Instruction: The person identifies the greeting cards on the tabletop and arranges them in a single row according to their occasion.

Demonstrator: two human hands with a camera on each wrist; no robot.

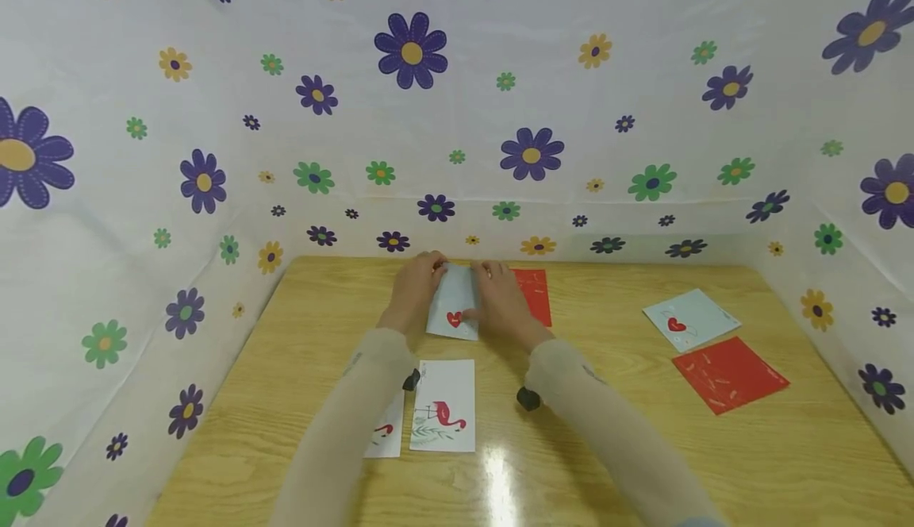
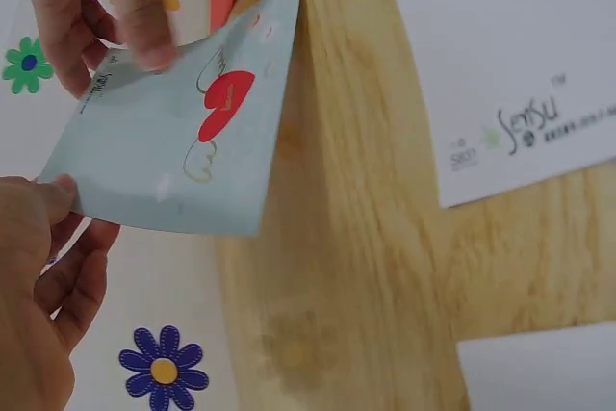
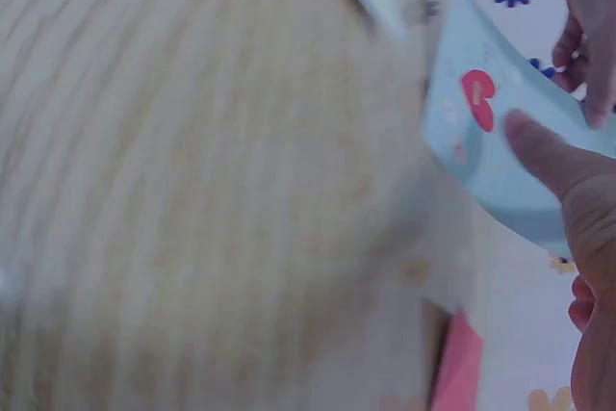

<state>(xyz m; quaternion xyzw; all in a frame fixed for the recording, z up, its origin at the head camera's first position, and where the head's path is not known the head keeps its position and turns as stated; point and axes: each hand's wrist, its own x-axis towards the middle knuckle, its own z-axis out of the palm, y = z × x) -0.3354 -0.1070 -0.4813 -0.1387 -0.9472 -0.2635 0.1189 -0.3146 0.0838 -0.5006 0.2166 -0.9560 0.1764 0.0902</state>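
A pale blue card (image 1: 446,305) printed with a red winged heart is held between both hands near the table's far edge. My left hand (image 1: 414,289) pinches its far left corner, thumb on the printed face and fingers behind, as the left wrist view shows. On the other side my right hand (image 1: 500,301) grips the card, its thumb (image 3: 544,146) lying over the face near the heart. The card bows slightly, its near edge raised off the wood in the left wrist view. Just beyond the right hand lies a red card (image 1: 535,293), partly covered by that hand.
Nearer on the wooden table (image 1: 600,448) lies a white flamingo card (image 1: 444,392), with another flamingo card (image 1: 388,432) partly under the left forearm. To the right are a second pale blue heart card (image 1: 703,317) and a red card (image 1: 728,376). Flower-printed cloth (image 1: 464,98) encloses the table.
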